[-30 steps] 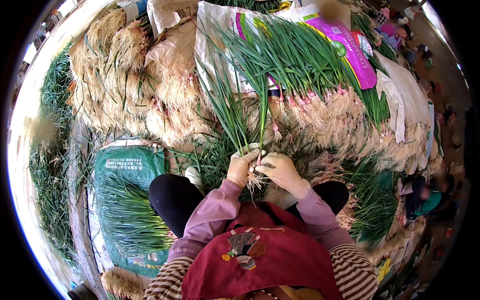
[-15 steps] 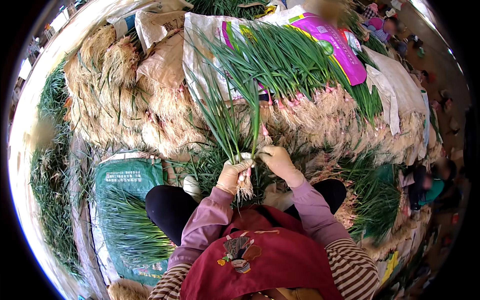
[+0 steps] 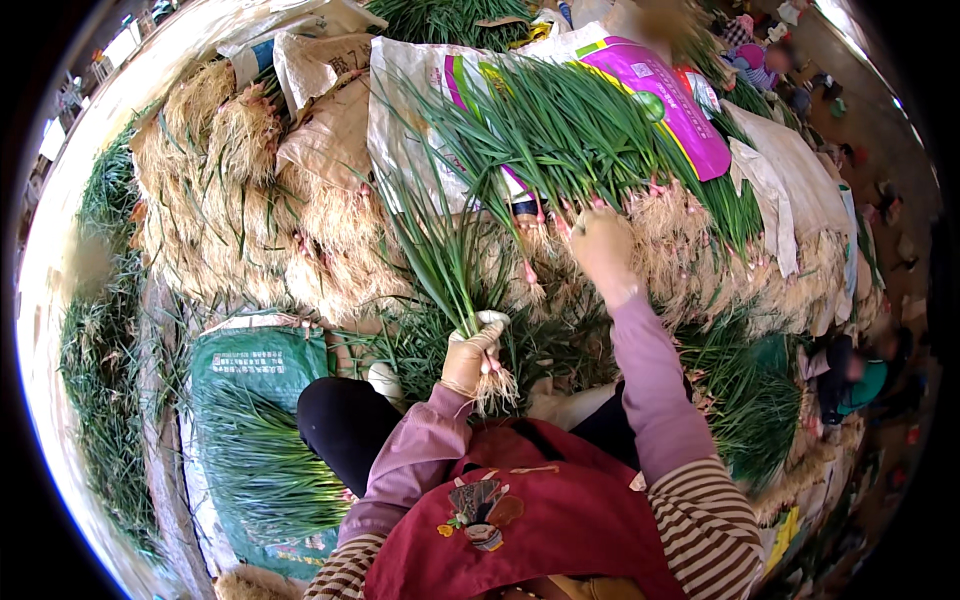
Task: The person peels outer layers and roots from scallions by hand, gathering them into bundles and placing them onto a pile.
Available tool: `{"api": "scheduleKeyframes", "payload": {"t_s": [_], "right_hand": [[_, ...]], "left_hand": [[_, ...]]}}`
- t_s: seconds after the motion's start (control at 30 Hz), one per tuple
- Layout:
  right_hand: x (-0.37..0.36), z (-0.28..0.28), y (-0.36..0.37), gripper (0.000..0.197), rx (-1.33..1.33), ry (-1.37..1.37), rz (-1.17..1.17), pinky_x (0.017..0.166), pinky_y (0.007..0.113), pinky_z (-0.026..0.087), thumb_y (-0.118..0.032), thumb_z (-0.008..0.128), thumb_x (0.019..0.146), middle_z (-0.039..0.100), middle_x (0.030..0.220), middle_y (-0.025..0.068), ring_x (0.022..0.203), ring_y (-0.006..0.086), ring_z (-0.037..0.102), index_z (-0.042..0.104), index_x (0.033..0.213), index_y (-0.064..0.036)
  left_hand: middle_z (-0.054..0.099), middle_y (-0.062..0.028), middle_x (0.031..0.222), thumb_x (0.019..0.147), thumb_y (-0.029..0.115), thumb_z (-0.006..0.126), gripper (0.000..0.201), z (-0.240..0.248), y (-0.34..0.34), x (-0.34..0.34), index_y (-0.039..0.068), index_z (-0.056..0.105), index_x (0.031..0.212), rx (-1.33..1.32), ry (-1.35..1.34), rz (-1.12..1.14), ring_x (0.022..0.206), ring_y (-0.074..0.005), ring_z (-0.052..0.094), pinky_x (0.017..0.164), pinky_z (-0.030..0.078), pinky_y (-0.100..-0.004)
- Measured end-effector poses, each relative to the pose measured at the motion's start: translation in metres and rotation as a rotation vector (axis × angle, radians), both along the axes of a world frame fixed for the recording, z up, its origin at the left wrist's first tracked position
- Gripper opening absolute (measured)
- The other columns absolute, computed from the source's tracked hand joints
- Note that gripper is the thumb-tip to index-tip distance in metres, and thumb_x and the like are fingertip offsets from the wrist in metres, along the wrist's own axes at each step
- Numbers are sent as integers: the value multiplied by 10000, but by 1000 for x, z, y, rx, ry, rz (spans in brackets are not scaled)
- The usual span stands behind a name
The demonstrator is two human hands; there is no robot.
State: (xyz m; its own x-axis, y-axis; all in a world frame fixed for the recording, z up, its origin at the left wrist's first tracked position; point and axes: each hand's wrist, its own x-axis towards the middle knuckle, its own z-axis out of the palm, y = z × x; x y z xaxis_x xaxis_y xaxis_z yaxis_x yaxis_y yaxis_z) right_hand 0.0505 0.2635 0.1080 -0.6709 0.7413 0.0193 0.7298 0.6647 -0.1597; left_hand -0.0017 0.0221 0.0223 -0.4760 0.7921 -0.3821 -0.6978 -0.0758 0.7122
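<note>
My gloved left hand (image 3: 472, 358) is wrapped round a small bunch of green garlic (image 3: 452, 275). Its long leaves point away from me, while pinkish bulbs and pale roots stick out below the fist. Farther off and to the right, my gloved right hand (image 3: 604, 252) reaches to the bulb end of a large heap of green garlic (image 3: 570, 125). Its fingers are curled in against the bulbs there, and the fingertips are partly hidden. A single garlic plant (image 3: 528, 270) hangs from the heap between my two hands.
A white and purple sack (image 3: 700, 130) lies under and beside the heap. Dense pale roots (image 3: 330, 240) run along the left. A green sack (image 3: 258, 345) bears more garlic at lower left. Loose leaves (image 3: 410, 335) lie before my knees. Other people (image 3: 855, 375) are at far right.
My right hand has left the bunch and moved away from me and rightward to the heap's bulbs. My left hand keeps its hold on the bunch, nearly in place.
</note>
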Motion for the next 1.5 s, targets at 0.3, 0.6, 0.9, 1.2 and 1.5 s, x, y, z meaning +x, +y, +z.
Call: {"api": "scheduleKeyframes", "payload": {"t_s": [0.3, 0.6, 0.9, 1.2, 1.5], "right_hand": [[17, -11, -20, 205, 73, 239, 42, 674, 402, 490, -221, 593, 849, 618, 800, 132, 701, 258, 617, 632, 877, -22], [50, -36, -101, 168, -60, 153, 426, 624, 427, 505, -231, 593, 793, 617, 747, 115, 675, 315, 620, 630, 776, -68], [45, -48, -76, 133, -640, 668, 179, 619, 301, 478, -134, 638, 831, 632, 751, 73, 657, 154, 587, 658, 920, -38], [9, -38, 44, 304, -54, -76, -152, 752, 431, 485, -231, 582, 850, 648, 996, 191, 833, 351, 625, 637, 1071, -31], [59, -36, -18, 171, -220, 661, 92, 550, 348, 453, -207, 672, 796, 634, 700, 117, 596, 242, 599, 665, 886, -61]], "left_hand": [[685, -73, 916, 902, 116, 588, 287, -6, 13, 8, 7, 588, 1167, -17, -42, 21, 404, -33, 402, 351, 384, -175], [564, -8, 601, 866, 157, 652, 339, -15, 22, 8, 2, 586, 1160, -43, -66, 15, 344, -40, 363, 336, 361, -186], [650, -58, 789, 889, 122, 601, 185, 1, 13, 9, -4, 626, 1022, 16, 18, -72, 492, -51, 504, 378, 321, -154], [534, 9, 611, 923, 162, 562, 200, 6, 9, 0, -3, 628, 1016, 138, 105, 122, 374, -42, 346, 349, 227, -191], [682, -69, 873, 920, 133, 559, 268, 10, 14, 5, 17, 594, 1159, 12, 18, 43, 400, -12, 361, 327, 260, -158]]}}
